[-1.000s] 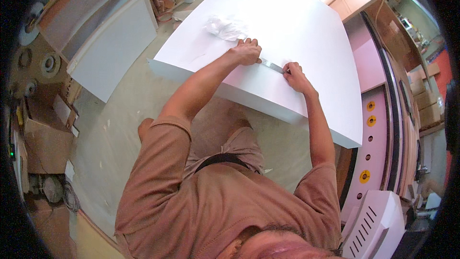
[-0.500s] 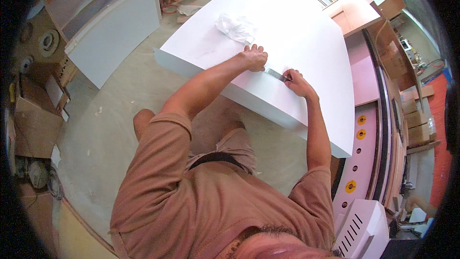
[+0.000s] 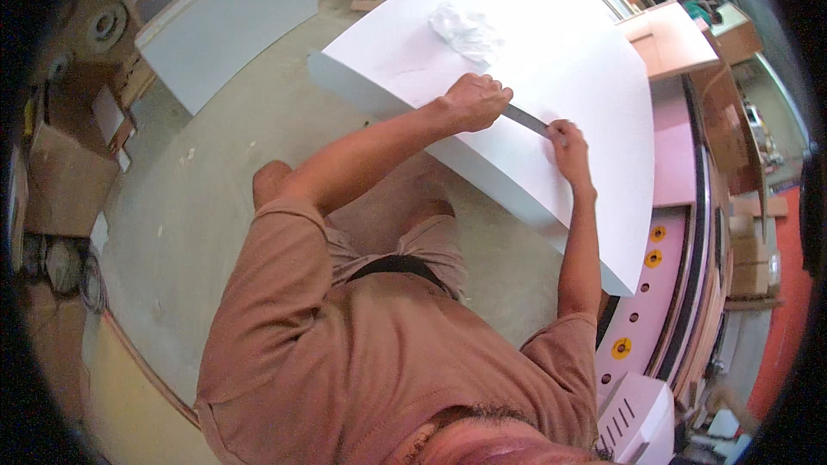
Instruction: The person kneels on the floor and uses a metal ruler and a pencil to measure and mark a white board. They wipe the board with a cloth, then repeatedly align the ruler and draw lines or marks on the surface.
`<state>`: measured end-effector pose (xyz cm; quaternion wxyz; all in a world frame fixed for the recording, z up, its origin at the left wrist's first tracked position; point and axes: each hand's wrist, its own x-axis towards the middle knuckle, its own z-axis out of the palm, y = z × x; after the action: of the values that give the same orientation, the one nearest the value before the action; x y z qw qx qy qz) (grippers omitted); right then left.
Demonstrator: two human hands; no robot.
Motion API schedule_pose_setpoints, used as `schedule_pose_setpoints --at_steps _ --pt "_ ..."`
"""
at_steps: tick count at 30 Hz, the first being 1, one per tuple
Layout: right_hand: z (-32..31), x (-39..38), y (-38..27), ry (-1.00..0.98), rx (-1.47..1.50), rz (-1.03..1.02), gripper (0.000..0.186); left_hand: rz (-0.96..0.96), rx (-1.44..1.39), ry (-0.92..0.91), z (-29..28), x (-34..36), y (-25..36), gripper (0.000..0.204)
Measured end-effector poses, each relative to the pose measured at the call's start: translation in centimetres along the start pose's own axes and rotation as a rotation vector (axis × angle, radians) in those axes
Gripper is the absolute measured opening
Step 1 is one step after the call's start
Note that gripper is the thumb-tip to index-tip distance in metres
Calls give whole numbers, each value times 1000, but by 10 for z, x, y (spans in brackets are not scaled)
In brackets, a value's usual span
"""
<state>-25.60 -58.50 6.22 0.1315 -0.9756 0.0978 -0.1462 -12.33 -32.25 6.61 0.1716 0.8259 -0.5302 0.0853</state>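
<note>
A large white board (image 3: 551, 43) lies flat in front of me, its thick front edge facing me. A flat grey metal strip (image 3: 526, 121), like a ruler, rests on the board near that edge. My left hand (image 3: 471, 102) is closed over the strip's left end. My right hand (image 3: 568, 143) pinches its right end against the board. A crumpled white cloth (image 3: 465, 30) lies on the board beyond my left hand.
Another white panel (image 3: 233, 26) stands on the concrete floor (image 3: 215, 164) at the left. Cardboard boxes (image 3: 65, 172) sit further left. A pink machine with yellow knobs (image 3: 659, 293) runs along the right side. Brown boards (image 3: 672, 34) lie at the back right.
The view has shifted slightly, so the board sits a little higher and more to the right. Both hands stay on the metal strip near the board's front edge.
</note>
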Motion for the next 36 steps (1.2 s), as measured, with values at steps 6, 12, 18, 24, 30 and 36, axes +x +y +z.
schedule_pose_setpoints --at_steps 6,12,18,24,30,36 --pt "13 48 -39 367 283 -66 28 -618 -273 141 -70 -182 -36 27" --pt "107 136 -108 105 152 -283 47 -1104 -474 498 -81 -329 -34 37" --pt "127 173 -202 -252 -145 -382 47 -1306 -565 727 -32 -368 -25 42" --pt "129 108 -178 -276 131 -826 37 -1320 -791 815 8 -367 -43 43" --pt "43 52 73 14 -189 -160 35 -1215 -722 779 -3 -353 -45 43" --pt "-56 -20 211 -28 -401 484 46 -967 -475 614 -17 -311 -21 39"
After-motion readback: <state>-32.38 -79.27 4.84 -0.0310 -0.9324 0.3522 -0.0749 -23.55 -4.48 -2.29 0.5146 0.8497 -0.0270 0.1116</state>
